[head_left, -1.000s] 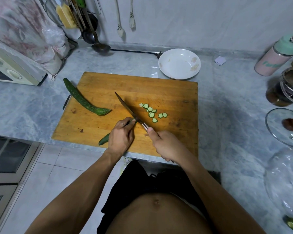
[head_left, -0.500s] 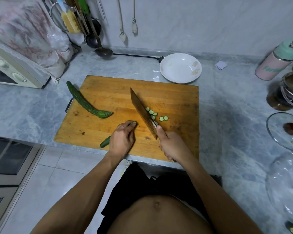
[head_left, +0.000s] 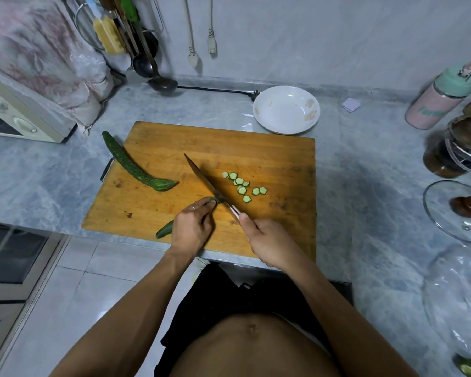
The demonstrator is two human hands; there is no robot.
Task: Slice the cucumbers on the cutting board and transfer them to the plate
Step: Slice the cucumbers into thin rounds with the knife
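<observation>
Two hands work on the cutting board (head_left: 158, 148): my left hand (head_left: 192, 229) grips the cucumber (head_left: 166, 229); my right hand (head_left: 267, 242) holds the knife (head_left: 206, 180), blade now lowered onto it again, beside the slices (head_left: 242, 186).

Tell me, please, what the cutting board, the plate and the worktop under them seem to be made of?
The cutting board looks like wood: orange-brown, matt, with grain lines, dark stains and cut marks. The plate seems glazed ceramic, glossy white with faint floral prints, though melamine can't be ruled out. The worktop appears to be polished grey stone or a marble-look surface, judging by its cloudy veining and soft sheen.
</observation>
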